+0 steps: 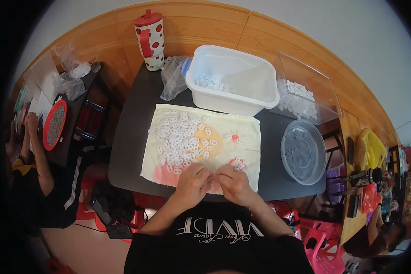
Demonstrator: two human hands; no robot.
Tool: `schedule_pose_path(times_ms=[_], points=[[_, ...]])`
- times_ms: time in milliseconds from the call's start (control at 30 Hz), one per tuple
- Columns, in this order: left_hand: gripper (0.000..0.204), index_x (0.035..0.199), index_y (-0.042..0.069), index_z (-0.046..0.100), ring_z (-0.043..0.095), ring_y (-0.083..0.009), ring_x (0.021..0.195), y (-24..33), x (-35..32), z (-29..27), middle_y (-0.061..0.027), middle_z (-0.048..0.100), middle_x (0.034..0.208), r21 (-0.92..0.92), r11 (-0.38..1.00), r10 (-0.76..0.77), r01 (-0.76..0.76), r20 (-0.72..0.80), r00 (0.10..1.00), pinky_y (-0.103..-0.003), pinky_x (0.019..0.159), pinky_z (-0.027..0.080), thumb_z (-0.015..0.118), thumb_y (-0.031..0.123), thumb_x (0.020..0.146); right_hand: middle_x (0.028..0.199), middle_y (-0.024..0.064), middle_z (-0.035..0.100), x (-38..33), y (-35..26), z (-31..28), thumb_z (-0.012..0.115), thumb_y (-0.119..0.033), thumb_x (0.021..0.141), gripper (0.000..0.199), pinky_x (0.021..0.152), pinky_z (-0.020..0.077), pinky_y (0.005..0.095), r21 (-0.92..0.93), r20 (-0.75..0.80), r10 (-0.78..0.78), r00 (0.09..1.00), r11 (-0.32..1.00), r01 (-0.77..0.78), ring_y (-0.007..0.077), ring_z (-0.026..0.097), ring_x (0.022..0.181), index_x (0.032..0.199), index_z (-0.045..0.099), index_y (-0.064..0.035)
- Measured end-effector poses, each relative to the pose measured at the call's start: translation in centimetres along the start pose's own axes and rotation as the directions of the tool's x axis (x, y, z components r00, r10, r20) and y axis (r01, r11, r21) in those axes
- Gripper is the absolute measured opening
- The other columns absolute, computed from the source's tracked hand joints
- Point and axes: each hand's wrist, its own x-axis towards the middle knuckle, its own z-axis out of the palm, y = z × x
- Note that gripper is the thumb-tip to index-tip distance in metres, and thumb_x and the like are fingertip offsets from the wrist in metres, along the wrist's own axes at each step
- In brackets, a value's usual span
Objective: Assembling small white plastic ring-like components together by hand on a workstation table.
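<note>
I see both hands low in the middle of the frame, at the near edge of the dark counter. The left hand and right hand sit fingertip to fingertip, fingers curled inward as if pinching something tiny between them, but I cannot tell what either one grasps. They rest over the lower edge of a pale yellow cloth printed with an orange patch. A heap of small white plastic pieces lies on the cloth's left half, just above the hands, and a few more pieces lie near the right hand. Beyond the cloth, toward the top centre, stands a white plastic tub. A clear round lid lies at centre right, and a red-dotted tumbler stands at the upper left.
</note>
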Motion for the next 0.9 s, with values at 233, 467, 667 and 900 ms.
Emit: schedule_pose_path(times_ms=[233, 467, 667, 900], points=[[0.016, 0.082, 0.001, 0.057, 0.055, -0.0333, 0.079, -0.1, -0.2, 0.1, -0.0128, 0.053, 0.081, 0.093, 0.991, 0.095, -0.096, 0.017, 0.995, -0.043, 0.065, 0.047, 0.064, -0.003, 0.067, 0.087, 0.0117, 0.06, 0.1, -0.2, -0.2, 0.063, 0.013, 0.063, 0.023, 0.063, 0.0494, 0.0365, 0.031, 0.031, -0.016, 0.999, 0.999, 0.015, 0.0304, 0.061, 0.078, 0.084, 0.064, 0.0024], [0.014, 0.08, 0.002, 0.056, 0.055, -0.0328, 0.079, 0.1, -0.2, 0.2, -0.0127, 0.052, 0.08, 0.101, 0.99, 0.097, -0.102, 0.052, 0.994, -0.042, 0.065, 0.047, 0.062, -0.001, 0.068, 0.087, 0.0119, 0.059, 0.0, 0.2, -0.1, 0.062, 0.013, 0.063, 0.021, 0.063, 0.0486, 0.0368, 0.057, 0.056, -0.036, 0.998, 0.998, 0.033, 0.0306, 0.06, 0.078, 0.08, 0.061, 0.0008], [0.015, 0.087, 0.0, 0.06, 0.055, -0.0338, 0.08, -0.3, -0.3, -0.3, -0.0135, 0.053, 0.082, 0.038, 0.996, 0.083, -0.085, 0.046, 0.995, -0.043, 0.067, 0.046, 0.065, 0.0, 0.073, 0.088, 0.0124, 0.059, 0.2, 0.0, -0.2, 0.061, 0.014, 0.064, 0.023, 0.063, 0.0484, 0.0369, 0.04, 0.063, -0.004, 0.998, 0.999, 0.001, 0.0319, 0.06, 0.078, 0.082, 0.061, 0.0], [0.027, 0.104, -0.002, 0.066, 0.06, -0.0331, 0.085, 0.2, -0.5, -0.8, -0.0146, 0.061, 0.091, -0.027, 1.0, -0.002, 0.002, 0.013, 1.0, -0.041, 0.072, 0.049, 0.07, 0.0, 0.078, 0.084, 0.0091, 0.065, 2.9, 1.3, -8.5, 0.067, 0.01, 0.075, 0.019, 0.061, 0.0494, 0.0312, -0.417, -0.324, -0.082, 0.943, 0.907, -0.065, 0.0213, 0.064, 0.073, 0.088, 0.062, -0.0022]])
